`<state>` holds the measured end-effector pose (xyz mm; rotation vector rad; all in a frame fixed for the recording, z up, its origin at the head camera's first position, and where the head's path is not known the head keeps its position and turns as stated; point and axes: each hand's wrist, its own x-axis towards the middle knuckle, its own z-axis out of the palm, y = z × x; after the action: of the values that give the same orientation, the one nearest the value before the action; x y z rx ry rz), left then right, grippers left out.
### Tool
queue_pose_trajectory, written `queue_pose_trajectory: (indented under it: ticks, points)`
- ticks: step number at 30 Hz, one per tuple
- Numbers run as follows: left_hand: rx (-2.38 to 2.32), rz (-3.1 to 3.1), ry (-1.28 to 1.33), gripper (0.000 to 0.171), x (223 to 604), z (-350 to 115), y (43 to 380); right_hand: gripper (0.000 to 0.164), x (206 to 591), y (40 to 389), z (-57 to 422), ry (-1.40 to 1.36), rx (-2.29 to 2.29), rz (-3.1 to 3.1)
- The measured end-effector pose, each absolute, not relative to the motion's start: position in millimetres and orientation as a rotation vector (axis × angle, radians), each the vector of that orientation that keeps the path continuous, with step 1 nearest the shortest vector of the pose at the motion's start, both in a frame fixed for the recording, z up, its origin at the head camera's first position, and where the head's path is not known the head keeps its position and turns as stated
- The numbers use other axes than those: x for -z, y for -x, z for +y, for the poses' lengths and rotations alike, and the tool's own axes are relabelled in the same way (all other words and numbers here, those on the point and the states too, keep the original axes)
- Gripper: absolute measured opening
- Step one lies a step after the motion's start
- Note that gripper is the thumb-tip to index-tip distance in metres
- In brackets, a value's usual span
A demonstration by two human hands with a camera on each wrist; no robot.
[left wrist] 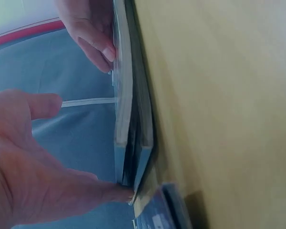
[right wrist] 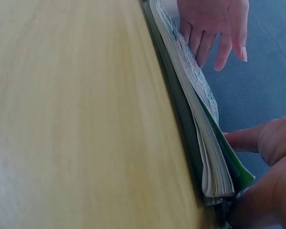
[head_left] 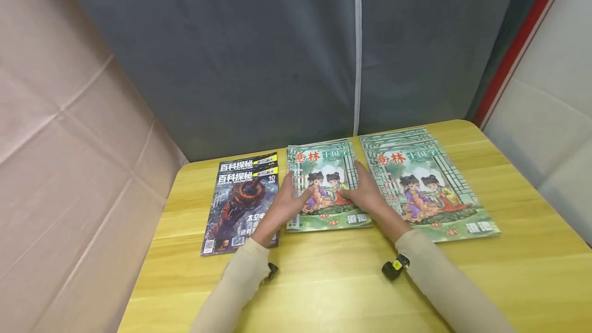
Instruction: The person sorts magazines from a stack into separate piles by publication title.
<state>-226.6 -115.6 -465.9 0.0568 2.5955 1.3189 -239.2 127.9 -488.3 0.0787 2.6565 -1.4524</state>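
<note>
Two hands working the middle green illustrated magazine stack (head_left: 329, 189) on the yellow wooden table (head_left: 532, 271) | my left hand (head_left: 289, 202) resting fingers straight on its left edge | my right hand (head_left: 367, 194) lying flat, gripping nothing

There are three piles of magazines on the yellow surface (head_left: 532, 271). The dark pile (head_left: 240, 204) on the left shows two magazines. The green pile (head_left: 326, 189) in the middle has at least two, but the exact number is hard to tell. The green pile (head_left: 425, 189) on the right shows about three. Two hands (head_left: 289, 202) are in view. Each wrist wears one small black camera (head_left: 395, 267).
</note>
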Motion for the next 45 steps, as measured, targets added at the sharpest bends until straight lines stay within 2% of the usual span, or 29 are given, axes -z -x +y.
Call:
queue_pose_trajectory:
  ticks: [5,13,19,27,36,45]
  points:
    - [-1.443,2.559,-0.046,0.102,465.9,-116.9,228.9,0.109,487.2,237.6,127.8,-0.114,1.495,2.63]
    - [-1.854,2.364,0.095,0.094,467.5,-119.4,235.5,0.1,490.2,234.7,127.7,-0.224,1.574,2.622]
    - [-2.025,2.308,0.132,0.084,469.8,-117.7,236.8,0.097,490.6,234.2,125.6,-0.246,1.601,2.625]
    - [-2.055,2.117,0.03,0.062,468.0,-110.4,239.1,0.094,488.4,232.1,126.7,-0.231,1.59,2.65]
    - [-2.082,2.194,0.042,0.061,468.4,-112.2,228.7,0.092,484.9,231.9,125.3,-0.25,1.614,2.58]
    - [-2.23,2.179,-0.024,0.062,452.4,-112.5,215.2,0.07,470.5,222.2,127.2,-0.295,2.077,2.428]
